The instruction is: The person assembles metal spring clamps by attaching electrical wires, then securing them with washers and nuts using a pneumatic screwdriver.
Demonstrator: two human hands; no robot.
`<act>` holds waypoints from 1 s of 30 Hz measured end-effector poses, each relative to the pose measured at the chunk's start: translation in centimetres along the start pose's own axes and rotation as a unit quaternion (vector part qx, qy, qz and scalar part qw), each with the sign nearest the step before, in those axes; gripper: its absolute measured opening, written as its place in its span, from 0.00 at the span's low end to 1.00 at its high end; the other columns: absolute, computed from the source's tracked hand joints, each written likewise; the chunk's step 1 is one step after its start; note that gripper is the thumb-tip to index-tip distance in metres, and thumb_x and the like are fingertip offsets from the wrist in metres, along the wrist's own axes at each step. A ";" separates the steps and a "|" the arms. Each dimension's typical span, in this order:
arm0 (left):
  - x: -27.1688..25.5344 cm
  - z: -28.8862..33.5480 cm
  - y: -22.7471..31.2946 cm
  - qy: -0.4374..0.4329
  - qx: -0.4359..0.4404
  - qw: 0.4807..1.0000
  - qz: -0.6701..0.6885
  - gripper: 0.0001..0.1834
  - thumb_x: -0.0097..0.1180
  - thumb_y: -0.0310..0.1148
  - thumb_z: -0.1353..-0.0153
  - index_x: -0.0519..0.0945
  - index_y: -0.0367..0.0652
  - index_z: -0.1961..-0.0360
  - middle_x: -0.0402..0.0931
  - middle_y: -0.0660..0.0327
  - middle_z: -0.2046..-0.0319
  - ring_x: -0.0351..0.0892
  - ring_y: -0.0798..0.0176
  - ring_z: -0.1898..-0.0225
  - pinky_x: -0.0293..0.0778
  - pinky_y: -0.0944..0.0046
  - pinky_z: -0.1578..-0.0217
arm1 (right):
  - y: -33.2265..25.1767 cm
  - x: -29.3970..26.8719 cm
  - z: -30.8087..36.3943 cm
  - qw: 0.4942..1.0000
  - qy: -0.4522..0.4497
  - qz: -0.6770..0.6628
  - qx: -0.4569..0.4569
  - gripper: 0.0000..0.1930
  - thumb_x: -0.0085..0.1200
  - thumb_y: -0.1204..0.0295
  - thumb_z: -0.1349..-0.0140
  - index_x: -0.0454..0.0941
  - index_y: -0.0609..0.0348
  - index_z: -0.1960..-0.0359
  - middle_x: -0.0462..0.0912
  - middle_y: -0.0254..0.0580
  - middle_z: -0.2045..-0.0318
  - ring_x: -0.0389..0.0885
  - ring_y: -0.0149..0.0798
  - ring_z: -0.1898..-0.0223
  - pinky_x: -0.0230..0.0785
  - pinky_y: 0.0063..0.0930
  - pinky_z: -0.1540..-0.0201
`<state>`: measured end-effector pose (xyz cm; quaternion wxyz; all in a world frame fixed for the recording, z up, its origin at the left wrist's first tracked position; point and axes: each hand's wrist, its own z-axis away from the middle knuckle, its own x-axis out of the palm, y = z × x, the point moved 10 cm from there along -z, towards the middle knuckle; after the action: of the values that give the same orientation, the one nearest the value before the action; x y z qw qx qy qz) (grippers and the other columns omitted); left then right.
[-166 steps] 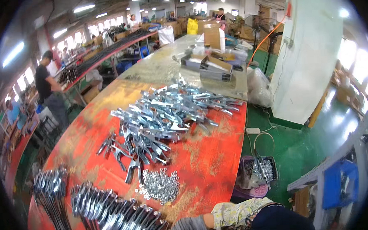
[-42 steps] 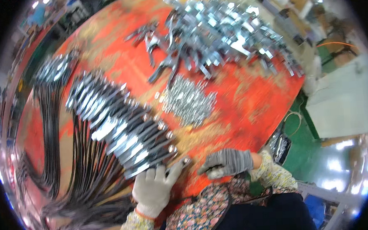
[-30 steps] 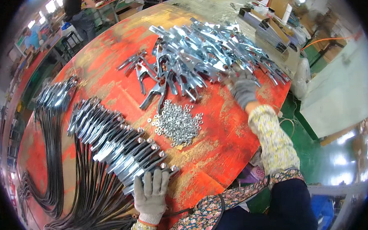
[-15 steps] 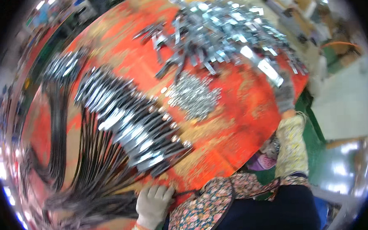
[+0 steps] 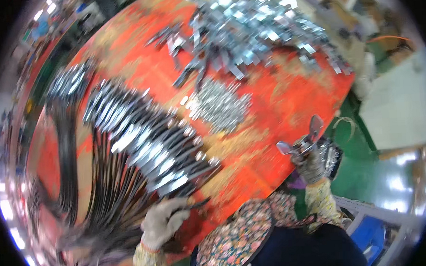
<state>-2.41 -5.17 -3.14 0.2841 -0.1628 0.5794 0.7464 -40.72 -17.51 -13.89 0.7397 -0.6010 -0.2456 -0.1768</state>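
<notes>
My left hand (image 5: 162, 224), in a pale glove, is closed at the table's near edge beside the strands. From its fingertips the end of a thin black cord (image 5: 201, 203) sticks out to the right. My right hand (image 5: 312, 168), in a grey glove, is closed around shiny metal pieces (image 5: 306, 143) at the table's right edge. Two rounded flat ends stand up from that grip; their exact kind is blurred. Left of centre lies a row of black cords with bright metal ends (image 5: 154, 153), their black strands (image 5: 112, 179) trailing toward my left hand.
The round red table (image 5: 267, 152) has worn tan patches. A heap of flat metal strips (image 5: 246, 27) covers its far side, with a pile of small silver parts (image 5: 220, 106) in front. A second cord bundle (image 5: 67, 150) lies far left. Green floor (image 5: 356, 159) shows at right.
My right hand has drawn back from beside the strip heap to the table's near right edge, holding metal. My left hand has shifted slightly left, its fingers now pinched on the cord.
</notes>
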 end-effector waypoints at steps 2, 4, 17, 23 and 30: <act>0.5 -0.8 -0.4 0.002 -0.011 1.000 0.015 0.14 0.60 0.31 0.44 0.81 0.41 0.56 0.82 0.53 0.65 0.82 0.57 0.65 0.75 0.61 0.63 | 0.5 1.2 -0.6 0.980 -0.011 0.191 0.061 0.28 0.69 0.52 0.51 0.76 0.57 0.55 0.80 0.33 0.69 0.78 0.27 0.70 0.75 0.23 0.65; 0.5 -0.9 -0.9 -0.010 -0.011 1.000 0.019 0.15 0.61 0.31 0.43 0.81 0.41 0.54 0.82 0.53 0.63 0.81 0.56 0.64 0.75 0.61 0.62 | -0.3 5.2 -1.1 0.951 -0.133 0.277 -0.006 0.28 0.77 0.57 0.61 0.78 0.57 0.61 0.83 0.34 0.69 0.81 0.30 0.67 0.76 0.25 0.61; 1.8 0.5 -2.0 -0.076 0.090 0.991 -0.059 0.23 0.53 0.23 0.47 0.76 0.46 0.47 0.82 0.63 0.66 0.80 0.60 0.70 0.74 0.63 0.67 | 1.5 23.1 2.3 0.702 -0.474 0.472 -0.245 0.16 0.62 0.74 0.55 0.82 0.53 0.60 0.85 0.40 0.64 0.84 0.42 0.67 0.76 0.32 0.67; 2.9 1.1 -4.0 -0.170 0.001 0.984 0.050 0.21 0.52 0.26 0.45 0.78 0.47 0.48 0.82 0.60 0.66 0.81 0.56 0.68 0.75 0.62 0.66 | 3.7 24.8 2.6 0.689 -0.511 0.456 -0.238 0.13 0.60 0.73 0.51 0.81 0.52 0.61 0.85 0.39 0.63 0.84 0.41 0.66 0.77 0.31 0.66; 2.7 0.6 -2.2 -0.168 0.052 0.981 0.079 0.14 0.55 0.36 0.37 0.81 0.42 0.54 0.82 0.53 0.58 0.82 0.52 0.59 0.76 0.61 0.58 | 10.8 25.4 4.0 0.762 -0.513 0.393 -0.037 0.18 0.64 0.61 0.47 0.78 0.54 0.57 0.82 0.39 0.60 0.82 0.43 0.60 0.75 0.33 0.57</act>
<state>-3.13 -3.61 -6.16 0.3258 0.0258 0.5725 0.7520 -14.54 -10.40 -7.34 0.4851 -0.6726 -0.3239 0.4554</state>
